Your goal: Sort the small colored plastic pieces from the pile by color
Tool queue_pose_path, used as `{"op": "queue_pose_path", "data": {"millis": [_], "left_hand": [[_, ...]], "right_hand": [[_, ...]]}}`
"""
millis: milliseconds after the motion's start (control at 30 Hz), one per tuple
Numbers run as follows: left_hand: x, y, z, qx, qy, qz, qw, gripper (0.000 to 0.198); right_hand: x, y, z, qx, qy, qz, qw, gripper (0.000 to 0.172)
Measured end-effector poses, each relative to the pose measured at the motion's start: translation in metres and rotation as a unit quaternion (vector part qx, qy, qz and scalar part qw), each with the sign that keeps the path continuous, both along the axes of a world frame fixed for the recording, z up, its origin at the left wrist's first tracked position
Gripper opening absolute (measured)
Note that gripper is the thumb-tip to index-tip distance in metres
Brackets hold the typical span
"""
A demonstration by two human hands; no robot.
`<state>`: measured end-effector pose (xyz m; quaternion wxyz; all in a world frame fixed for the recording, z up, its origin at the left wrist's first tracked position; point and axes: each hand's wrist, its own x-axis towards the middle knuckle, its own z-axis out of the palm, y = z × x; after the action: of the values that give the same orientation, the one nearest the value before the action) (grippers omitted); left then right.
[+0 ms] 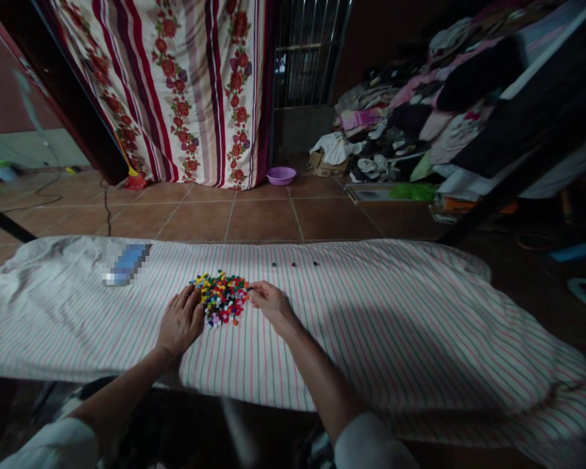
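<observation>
A pile of small multicoloured cube-like pieces (pixel 222 299) lies on a striped cloth (pixel 371 339). My left hand (pixel 181 319) rests palm down against the pile's left edge, its fingers stretched out. At the right edge, my right hand (pixel 268 301) pinches a small dark piece (pixel 251 288) between thumb and forefinger. Beyond that hand, three single pieces sit apart in a row: a dark one (pixel 274 264), a dark reddish one (pixel 293 264) and another dark one (pixel 315 264).
A blurred-out blue flat object (pixel 129 264) lies on the cloth at the left. Past the table's far edge are a tiled floor, a purple basin (pixel 281 176), a floral curtain (pixel 185 91) and heaped clothes (pixel 395 124). A dark post (pixel 498 176) rises at the right.
</observation>
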<state>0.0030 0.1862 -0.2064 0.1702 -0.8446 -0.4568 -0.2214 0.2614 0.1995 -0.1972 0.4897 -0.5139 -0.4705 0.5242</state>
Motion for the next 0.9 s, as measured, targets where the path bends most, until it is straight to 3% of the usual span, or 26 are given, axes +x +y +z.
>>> {"op": "queue_pose_path", "data": {"millis": [400, 900], "left_hand": [[-0.005, 0.002, -0.002, 0.084, 0.052, -0.059, 0.993, 0.023], [-0.002, 0.002, -0.002, 0.092, 0.078, -0.029, 0.992, 0.018]], "right_hand": [[-0.003, -0.004, -0.009, 0.025, -0.075, -0.006, 0.997, 0.014], [0.004, -0.001, -0.008, 0.049, -0.145, 0.005, 0.988, 0.016]]}}
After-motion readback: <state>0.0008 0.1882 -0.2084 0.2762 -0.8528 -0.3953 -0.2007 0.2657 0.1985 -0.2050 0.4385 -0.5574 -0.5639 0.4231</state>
